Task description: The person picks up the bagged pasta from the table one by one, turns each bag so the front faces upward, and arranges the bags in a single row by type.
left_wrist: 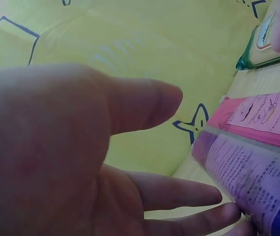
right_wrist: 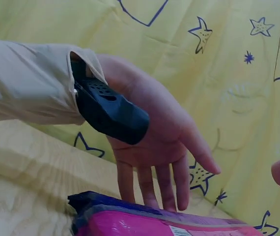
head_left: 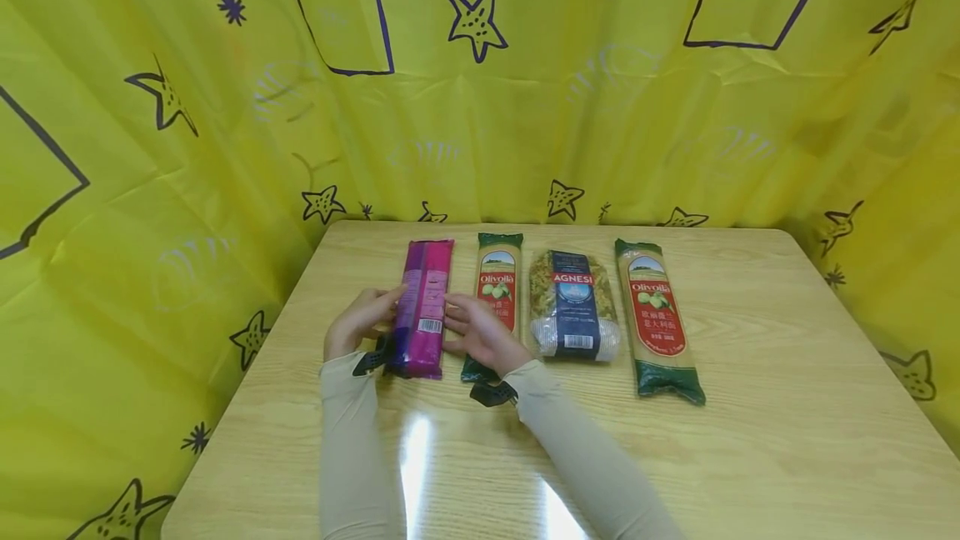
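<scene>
A pink and purple packet (head_left: 427,307) with a barcode lies on the table, at the left end of a row of pasta packs. My left hand (head_left: 363,319) is at its left side, and the left wrist view shows straight fingers (left_wrist: 184,191) at the purple edge with the thumb raised. To the right of the packet is my right hand (head_left: 486,336), fingers extended toward the pink edge, partly covering a green-ended spaghetti pack (head_left: 498,261). Neither hand grips the packet. In the right wrist view, the left palm (right_wrist: 154,123) faces the packet.
Right of the covered pack lie an Agnesi bag of short pasta (head_left: 573,307) and another green-ended spaghetti pack (head_left: 656,315), slightly slanted. All rest on a light wooden table (head_left: 772,407). Behind it hangs a yellow curtain (head_left: 525,123) with star drawings.
</scene>
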Action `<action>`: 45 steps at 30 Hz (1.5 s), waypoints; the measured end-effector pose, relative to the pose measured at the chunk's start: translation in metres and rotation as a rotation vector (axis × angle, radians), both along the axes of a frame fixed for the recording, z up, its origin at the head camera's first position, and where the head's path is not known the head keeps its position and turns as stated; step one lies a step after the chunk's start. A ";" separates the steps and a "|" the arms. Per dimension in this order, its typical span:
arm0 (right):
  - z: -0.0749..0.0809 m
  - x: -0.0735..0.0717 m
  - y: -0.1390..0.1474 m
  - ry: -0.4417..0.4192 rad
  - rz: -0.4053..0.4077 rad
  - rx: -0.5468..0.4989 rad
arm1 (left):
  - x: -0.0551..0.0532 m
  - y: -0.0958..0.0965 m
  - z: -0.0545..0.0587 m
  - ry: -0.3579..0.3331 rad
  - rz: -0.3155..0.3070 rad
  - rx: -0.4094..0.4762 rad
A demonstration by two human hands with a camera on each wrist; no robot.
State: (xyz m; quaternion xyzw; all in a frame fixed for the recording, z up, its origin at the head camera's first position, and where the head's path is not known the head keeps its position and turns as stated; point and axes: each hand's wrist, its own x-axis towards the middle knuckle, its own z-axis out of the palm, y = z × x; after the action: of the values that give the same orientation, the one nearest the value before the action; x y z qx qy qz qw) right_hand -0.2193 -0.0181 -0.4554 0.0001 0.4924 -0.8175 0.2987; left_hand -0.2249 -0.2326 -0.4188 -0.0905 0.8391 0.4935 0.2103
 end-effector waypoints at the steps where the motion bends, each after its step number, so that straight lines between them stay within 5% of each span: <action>1: 0.000 0.000 -0.001 -0.003 0.004 -0.006 | 0.000 0.000 0.000 -0.007 -0.003 0.000; 25: 0.000 0.005 -0.014 -0.109 -0.065 -0.115 | -0.007 -0.004 -0.009 0.001 -0.055 0.188; 32: -0.003 0.005 -0.014 -0.078 -0.034 -0.092 | -0.009 0.001 -0.010 0.003 -0.059 0.200; 45: -0.001 0.006 -0.013 -0.139 -0.039 -0.162 | -0.002 0.011 0.005 0.012 -0.106 -0.044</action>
State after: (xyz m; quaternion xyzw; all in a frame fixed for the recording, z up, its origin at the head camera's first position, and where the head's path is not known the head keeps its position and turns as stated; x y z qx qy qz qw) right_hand -0.2129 -0.0311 -0.4559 0.0423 0.4028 -0.8583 0.3151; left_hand -0.2270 -0.2220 -0.4134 -0.0477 0.8545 0.4638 0.2289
